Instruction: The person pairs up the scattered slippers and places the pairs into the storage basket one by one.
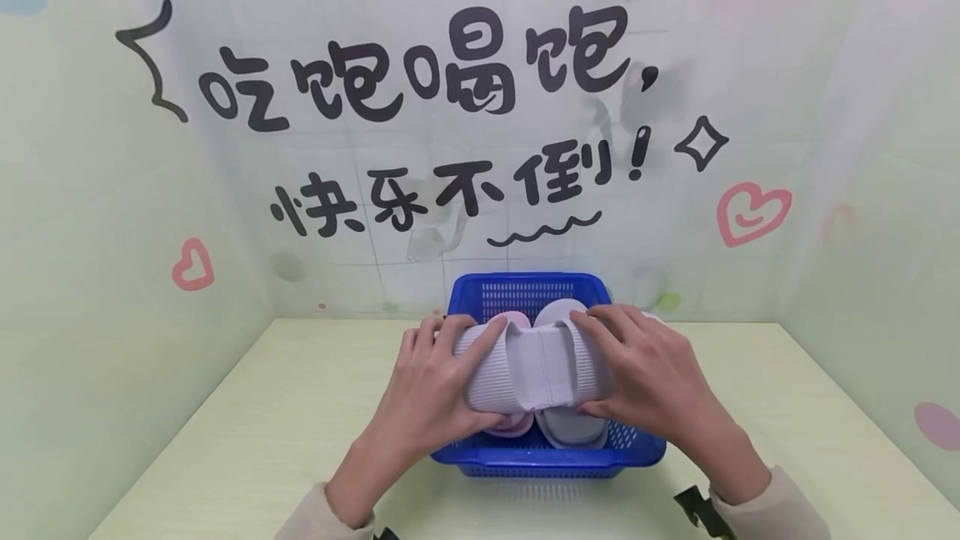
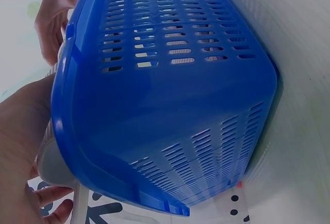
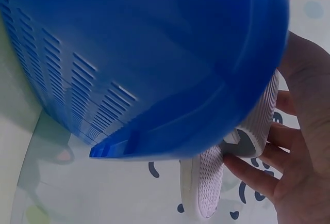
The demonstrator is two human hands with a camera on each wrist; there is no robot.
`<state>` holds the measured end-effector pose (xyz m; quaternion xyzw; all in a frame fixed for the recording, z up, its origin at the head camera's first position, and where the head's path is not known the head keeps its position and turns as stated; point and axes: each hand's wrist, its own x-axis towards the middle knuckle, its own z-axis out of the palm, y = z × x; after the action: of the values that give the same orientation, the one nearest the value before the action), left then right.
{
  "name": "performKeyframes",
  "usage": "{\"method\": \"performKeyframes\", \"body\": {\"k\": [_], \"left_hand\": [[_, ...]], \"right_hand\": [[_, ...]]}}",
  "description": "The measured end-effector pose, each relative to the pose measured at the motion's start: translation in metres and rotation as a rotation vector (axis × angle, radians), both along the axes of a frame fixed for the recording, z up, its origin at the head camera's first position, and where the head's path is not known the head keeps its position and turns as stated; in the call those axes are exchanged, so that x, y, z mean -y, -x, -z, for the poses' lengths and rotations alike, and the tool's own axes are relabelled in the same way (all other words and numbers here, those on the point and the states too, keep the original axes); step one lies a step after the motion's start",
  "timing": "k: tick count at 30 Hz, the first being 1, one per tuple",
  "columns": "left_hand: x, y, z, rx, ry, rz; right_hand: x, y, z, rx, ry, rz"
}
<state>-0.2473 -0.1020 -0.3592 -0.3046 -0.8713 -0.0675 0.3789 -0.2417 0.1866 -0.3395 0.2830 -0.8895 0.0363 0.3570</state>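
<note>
Both hands hold a pair of pale slippers (image 1: pixel 491 377) with ribbed straps, crosswise above a blue basket (image 1: pixel 547 458). My left hand (image 1: pixel 431 386) grips the left end, its thumb underneath and its fingers over the top. At the right end, my right hand (image 1: pixel 660 373) grips the same way. Below them in the basket lie a pink slipper (image 1: pixel 517 319) and a grey slipper (image 1: pixel 573 432), both partly hidden by the held pair. The right wrist view shows fingers against a pale slipper (image 3: pixel 209 188) beyond the basket's rim.
The basket stands on a pale table (image 1: pixel 300 415), its perforated walls (image 2: pixel 170 43) close to both wrists. Behind it rises a backdrop (image 1: pixel 420 148) with black lettering and pink hearts. Dark straps (image 1: pixel 705 511) show at the sleeves.
</note>
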Motion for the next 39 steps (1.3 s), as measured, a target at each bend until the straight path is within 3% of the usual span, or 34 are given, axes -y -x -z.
{"method": "performKeyframes", "body": {"k": [18, 29, 39], "left_hand": [[-0.0034, -0.0033, 0.0014, -0.009, -0.001, -0.014], [-0.0014, -0.0016, 0.0008, 0.038, -0.017, -0.013], [-0.0032, -0.0018, 0.0016, 0.036, -0.003, 0.001]], "right_hand": [[0.0007, -0.0009, 0.0011, -0.002, -0.034, 0.016], [-0.0024, -0.0026, -0.0016, 0.000, -0.034, 0.009], [-0.0031, -0.0030, -0.0021, -0.008, -0.047, 0.006]]}}
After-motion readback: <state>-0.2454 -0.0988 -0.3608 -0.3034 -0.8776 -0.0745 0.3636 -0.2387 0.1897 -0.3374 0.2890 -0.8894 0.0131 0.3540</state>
